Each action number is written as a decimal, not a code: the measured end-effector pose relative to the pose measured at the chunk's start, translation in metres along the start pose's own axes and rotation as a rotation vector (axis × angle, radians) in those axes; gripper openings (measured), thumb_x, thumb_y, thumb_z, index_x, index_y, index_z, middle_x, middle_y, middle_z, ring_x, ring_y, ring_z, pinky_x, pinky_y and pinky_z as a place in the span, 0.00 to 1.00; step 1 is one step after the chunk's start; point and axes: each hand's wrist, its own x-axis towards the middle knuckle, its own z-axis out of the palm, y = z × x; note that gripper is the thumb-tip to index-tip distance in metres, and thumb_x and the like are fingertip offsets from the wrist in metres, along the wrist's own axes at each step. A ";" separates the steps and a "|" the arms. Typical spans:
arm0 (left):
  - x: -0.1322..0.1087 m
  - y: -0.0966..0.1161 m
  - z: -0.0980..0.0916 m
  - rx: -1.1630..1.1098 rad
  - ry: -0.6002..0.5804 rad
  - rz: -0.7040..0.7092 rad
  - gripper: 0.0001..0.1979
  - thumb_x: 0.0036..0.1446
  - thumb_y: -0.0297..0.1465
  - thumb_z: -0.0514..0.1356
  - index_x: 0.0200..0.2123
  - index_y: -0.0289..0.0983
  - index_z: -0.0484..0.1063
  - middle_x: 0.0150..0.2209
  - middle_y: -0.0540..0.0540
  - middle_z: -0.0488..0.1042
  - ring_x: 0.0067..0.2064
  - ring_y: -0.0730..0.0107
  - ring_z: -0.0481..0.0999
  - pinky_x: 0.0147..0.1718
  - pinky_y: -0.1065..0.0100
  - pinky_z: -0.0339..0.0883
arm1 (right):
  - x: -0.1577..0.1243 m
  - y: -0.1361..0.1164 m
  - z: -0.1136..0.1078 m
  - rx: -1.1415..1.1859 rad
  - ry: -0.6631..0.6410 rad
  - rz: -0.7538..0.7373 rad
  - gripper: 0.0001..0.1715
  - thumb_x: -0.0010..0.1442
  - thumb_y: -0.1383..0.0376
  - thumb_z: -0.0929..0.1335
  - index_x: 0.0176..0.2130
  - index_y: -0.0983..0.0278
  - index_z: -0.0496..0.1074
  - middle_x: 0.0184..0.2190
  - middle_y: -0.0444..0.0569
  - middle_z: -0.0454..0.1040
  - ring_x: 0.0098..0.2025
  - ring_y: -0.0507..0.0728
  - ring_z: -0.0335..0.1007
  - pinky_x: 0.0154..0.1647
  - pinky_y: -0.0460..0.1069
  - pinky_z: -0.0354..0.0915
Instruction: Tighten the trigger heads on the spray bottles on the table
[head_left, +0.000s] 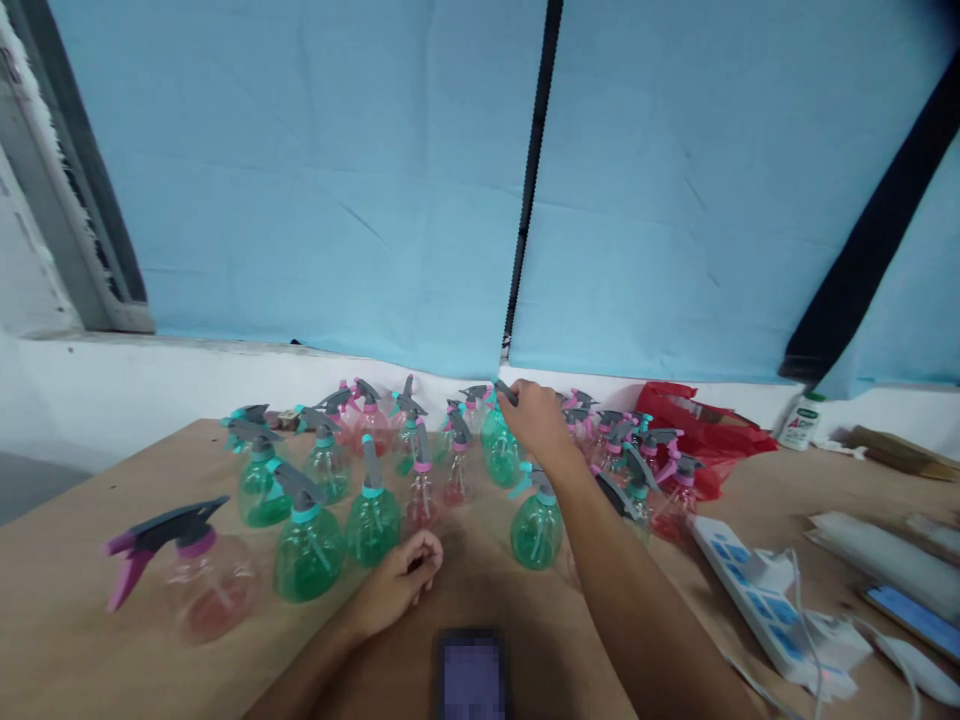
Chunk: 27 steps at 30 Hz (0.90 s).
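Observation:
My right hand [531,418] reaches to the back of the table, its fingers closed round the grey spray head of a green bottle [501,447], which looks slightly tilted. Near the front middle, my left hand [401,585] hovers low with curled fingers and nothing visible in it. Just beyond it stand a green spray bottle [373,525] and a clear bottle with pink liquid [421,500]. Another green bottle [538,532] is beside my right forearm. At the left are a larger green bottle [308,553] and a pink bottle [214,590] with a pink and grey trigger.
Several more spray bottles line the back of the wooden table [120,560]. At the right are a red plastic bag [701,435], a white bottle [801,420], a power strip [757,590] with chargers and cables, and a phone [922,618]. A dark-edged device [474,675] is at the front.

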 end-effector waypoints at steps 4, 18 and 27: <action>0.001 0.000 0.000 -0.007 0.002 -0.009 0.22 0.62 0.53 0.54 0.36 0.39 0.63 0.26 0.56 0.64 0.23 0.77 0.60 0.23 0.74 0.55 | -0.002 0.009 0.024 -0.094 -0.227 0.052 0.16 0.64 0.60 0.65 0.42 0.68 0.77 0.41 0.62 0.80 0.44 0.63 0.77 0.38 0.49 0.63; 0.002 -0.003 0.000 -0.005 -0.010 0.020 0.20 0.64 0.50 0.54 0.36 0.39 0.64 0.27 0.55 0.63 0.25 0.75 0.62 0.23 0.74 0.58 | -0.010 0.021 0.030 -0.066 -0.365 0.029 0.14 0.56 0.65 0.69 0.41 0.69 0.78 0.38 0.62 0.81 0.42 0.65 0.78 0.34 0.49 0.64; -0.001 0.001 0.001 0.040 -0.014 0.009 0.18 0.65 0.48 0.53 0.37 0.39 0.64 0.26 0.56 0.64 0.23 0.77 0.61 0.23 0.74 0.56 | -0.063 0.040 -0.014 0.002 -0.267 -0.120 0.21 0.68 0.57 0.61 0.51 0.67 0.71 0.43 0.60 0.79 0.47 0.65 0.76 0.41 0.51 0.62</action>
